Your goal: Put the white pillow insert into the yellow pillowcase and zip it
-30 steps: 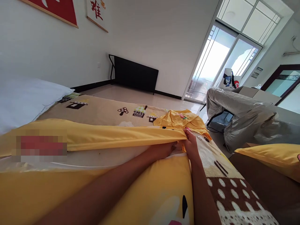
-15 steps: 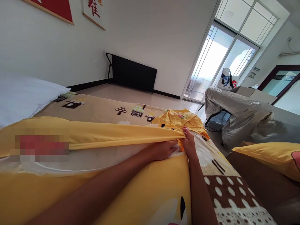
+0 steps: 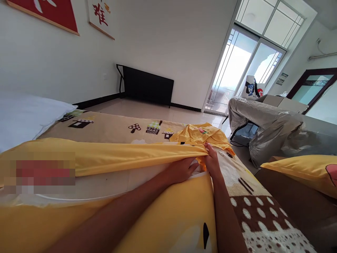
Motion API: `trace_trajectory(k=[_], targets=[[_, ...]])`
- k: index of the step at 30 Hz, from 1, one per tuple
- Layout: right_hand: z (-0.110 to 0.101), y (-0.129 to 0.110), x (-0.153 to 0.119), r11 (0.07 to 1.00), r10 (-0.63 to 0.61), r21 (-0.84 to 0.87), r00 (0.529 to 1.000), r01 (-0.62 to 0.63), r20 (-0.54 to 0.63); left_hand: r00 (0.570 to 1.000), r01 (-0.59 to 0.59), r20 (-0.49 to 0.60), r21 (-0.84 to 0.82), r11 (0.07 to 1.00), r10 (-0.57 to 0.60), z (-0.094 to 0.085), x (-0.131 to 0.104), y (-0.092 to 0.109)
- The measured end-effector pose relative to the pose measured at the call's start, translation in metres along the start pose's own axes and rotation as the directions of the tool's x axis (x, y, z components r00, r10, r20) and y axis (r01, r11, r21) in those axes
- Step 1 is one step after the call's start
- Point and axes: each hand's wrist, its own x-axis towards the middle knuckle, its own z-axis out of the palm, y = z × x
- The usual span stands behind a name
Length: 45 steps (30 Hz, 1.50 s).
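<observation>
- So, the yellow cover [image 3: 168,219] lies on the near side of the patterned blanket [image 3: 250,211], with the white insert [image 3: 98,186] inside.
- Right hand [image 3: 212,159] is pinching the right end of the cover's far flap [image 3: 118,153].
- Left hand [image 3: 187,168] is just beside it, fingers curled at the opening; can't tell if it's gripping anything.
- Progress, I'd say: near part's covered, but a long strip of insert shows left to centre, so closing that gap seems left.
- Loose yellow cloth [image 3: 206,135] sits beyond, far right.
</observation>
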Motion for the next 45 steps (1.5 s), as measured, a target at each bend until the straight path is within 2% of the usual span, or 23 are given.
trace_trajectory(k=[3, 11, 17, 20, 26, 33, 38, 45], targets=[[0.000, 0.002, 0.002, 1.000, -0.012, -0.019, 1.000, 0.012, 0.003, 1.000, 0.028, 0.000, 0.022, 0.999, -0.028, 0.001, 0.002, 0.000], [0.000, 0.003, 0.003, 0.995, -0.062, 0.078, 0.997, 0.058, 0.049, 1.000, -0.018, 0.006, 0.048, 0.999, 0.018, 0.002, 0.005, 0.001], [-0.007, 0.002, 0.005, 0.975, -0.159, -0.149, 0.986, 0.165, 0.052, 1.000, 0.011, 0.023, 0.044, 0.999, -0.012, 0.001, 0.006, 0.003], [-0.010, 0.004, 0.006, 0.964, -0.131, -0.225, 0.989, 0.142, 0.063, 1.000, 0.013, 0.013, 0.027, 1.000, -0.013, 0.000, 0.006, 0.005], [-0.010, 0.004, 0.005, 0.948, -0.054, -0.311, 0.997, 0.067, 0.049, 0.995, 0.090, 0.030, 0.062, 0.994, -0.092, -0.003, 0.006, 0.010], [-0.006, -0.001, 0.003, 0.862, -0.115, -0.497, 0.993, 0.095, -0.009, 0.998, 0.055, -0.008, 0.049, 0.997, -0.055, -0.001, 0.005, 0.006], [-0.005, 0.000, 0.004, 0.857, -0.141, -0.503, 0.990, 0.111, -0.022, 0.999, 0.004, -0.047, 0.068, 0.998, 0.000, 0.001, 0.004, 0.003], [-0.005, 0.004, 0.004, 0.916, -0.163, -0.376, 0.986, 0.141, -0.026, 0.999, 0.043, 0.017, 0.070, 0.997, -0.044, -0.003, 0.006, 0.008]])
